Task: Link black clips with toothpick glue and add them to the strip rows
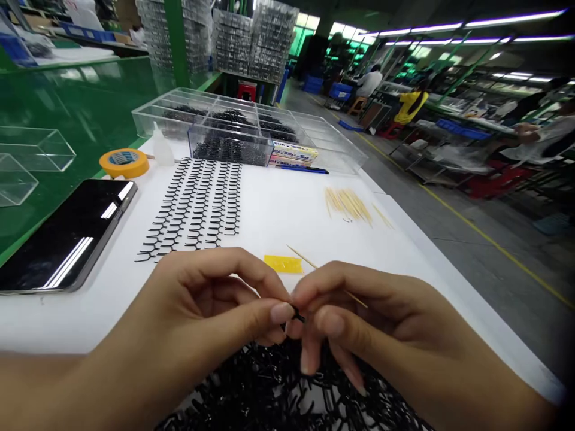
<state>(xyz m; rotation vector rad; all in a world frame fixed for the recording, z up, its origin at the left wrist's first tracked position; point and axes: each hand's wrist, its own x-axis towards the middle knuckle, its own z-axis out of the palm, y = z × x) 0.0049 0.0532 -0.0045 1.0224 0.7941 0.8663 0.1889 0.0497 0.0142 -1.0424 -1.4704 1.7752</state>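
The left hand [193, 311] is curled, with thumb and forefinger pinching a small black piece [296, 315] just above the tangled black heap [287, 389] at the near edge of the surface [278, 209]. The right hand [381, 317] is also nearly closed and meets the left at the fingertips. A toothpick [324, 269] angles across it and seems gripped there, though the fingers hide exactly how. Whether the right fingers also touch the black piece I cannot tell.

Everything else is placed from the divided acrylic tray [229, 143]. Directly in front of it lie rows of black combs [193, 206], and farther toward the hands, a yellow scrap [283, 264]. To its left are a dropper bottle [162, 146], a tape roll [123, 163] and a phone [67, 236]. Just in front of its right side sit printed packets [294, 154] and a pen [305, 170], with loose toothpicks [348, 205] nearer the hands. Well behind it rise stacked trays [254, 42]. Beyond it to the right, a co-worker in yellow [411, 105] sits across an aisle [471, 239].
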